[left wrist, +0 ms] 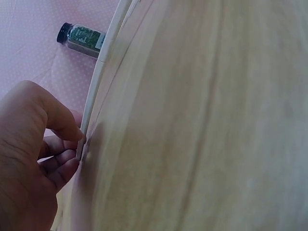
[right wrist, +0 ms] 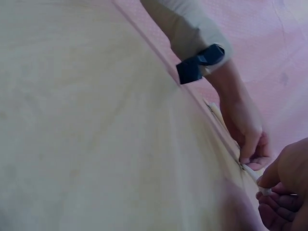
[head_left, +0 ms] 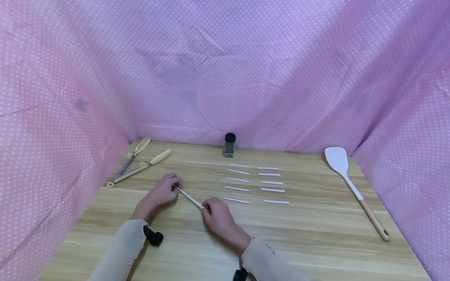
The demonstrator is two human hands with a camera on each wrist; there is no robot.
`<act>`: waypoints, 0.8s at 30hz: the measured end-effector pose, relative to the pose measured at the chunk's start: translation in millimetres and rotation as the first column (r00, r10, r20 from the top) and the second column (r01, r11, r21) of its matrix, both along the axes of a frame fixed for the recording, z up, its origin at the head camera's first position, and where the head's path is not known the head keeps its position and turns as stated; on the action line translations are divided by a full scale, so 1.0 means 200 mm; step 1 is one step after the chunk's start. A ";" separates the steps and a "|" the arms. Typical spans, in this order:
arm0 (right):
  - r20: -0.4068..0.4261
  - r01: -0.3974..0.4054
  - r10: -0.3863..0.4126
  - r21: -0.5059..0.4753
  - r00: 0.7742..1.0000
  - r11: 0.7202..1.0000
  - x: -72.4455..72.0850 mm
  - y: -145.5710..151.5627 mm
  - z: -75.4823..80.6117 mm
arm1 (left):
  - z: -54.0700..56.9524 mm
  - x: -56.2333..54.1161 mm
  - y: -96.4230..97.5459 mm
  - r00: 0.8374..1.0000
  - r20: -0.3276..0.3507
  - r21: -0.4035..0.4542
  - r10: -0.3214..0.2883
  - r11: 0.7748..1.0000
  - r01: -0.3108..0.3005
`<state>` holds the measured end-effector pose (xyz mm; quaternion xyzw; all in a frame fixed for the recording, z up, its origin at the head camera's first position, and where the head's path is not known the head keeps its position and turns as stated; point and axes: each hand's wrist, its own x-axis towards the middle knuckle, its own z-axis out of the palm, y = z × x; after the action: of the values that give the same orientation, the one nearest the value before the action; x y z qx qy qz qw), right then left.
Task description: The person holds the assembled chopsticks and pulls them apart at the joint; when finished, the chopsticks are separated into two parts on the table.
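A slim white pen-like stick (head_left: 190, 198) spans the gap between the two hands, slanting down to the right just above the table. My left hand (head_left: 164, 192) pinches its far left end between thumb and fingers. At the other end, my right hand (head_left: 220, 219) pinches it with thumb and forefinger. A faint seam crosses the stick (left wrist: 95, 86) in the left wrist view. To the right of the hands lie two columns of shorter white pieces: thinner, tapered pieces (head_left: 237, 180) on the left and thicker, straight pieces (head_left: 272, 182) on the right.
Behind the pieces stands a spice jar (head_left: 229, 146) with a black lid. Spread tongs (head_left: 131, 168) lie at the table's left, and a white spatula (head_left: 346, 177) with a wooden handle lies at the right. Pink dotted cloth (head_left: 225, 78) surrounds the wooden table (head_left: 316, 242).
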<state>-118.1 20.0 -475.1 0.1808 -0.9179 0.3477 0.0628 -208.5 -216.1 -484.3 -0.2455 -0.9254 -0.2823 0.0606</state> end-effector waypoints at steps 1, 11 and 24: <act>-0.009 0.003 -0.003 0.002 1.000 1.000 -0.01 0.01 0.01 | 0.00 0.00 0.00 1.000 0.001 -0.003 -0.001 1.000 0.001; -0.040 0.025 -0.026 -0.018 0.999 1.000 -0.06 0.12 0.04 | 0.07 0.02 0.05 0.998 0.029 0.008 -0.061 0.998 0.060; -0.028 0.042 -0.042 0.001 0.999 0.999 -0.08 0.25 0.09 | 0.13 0.06 0.16 0.989 0.042 0.014 -0.145 0.989 0.145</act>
<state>-134.0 70.5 -457.9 0.1664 -0.9207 0.3431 0.0828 -197.2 -185.0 -458.5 -0.3056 -0.9047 -0.2961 0.0213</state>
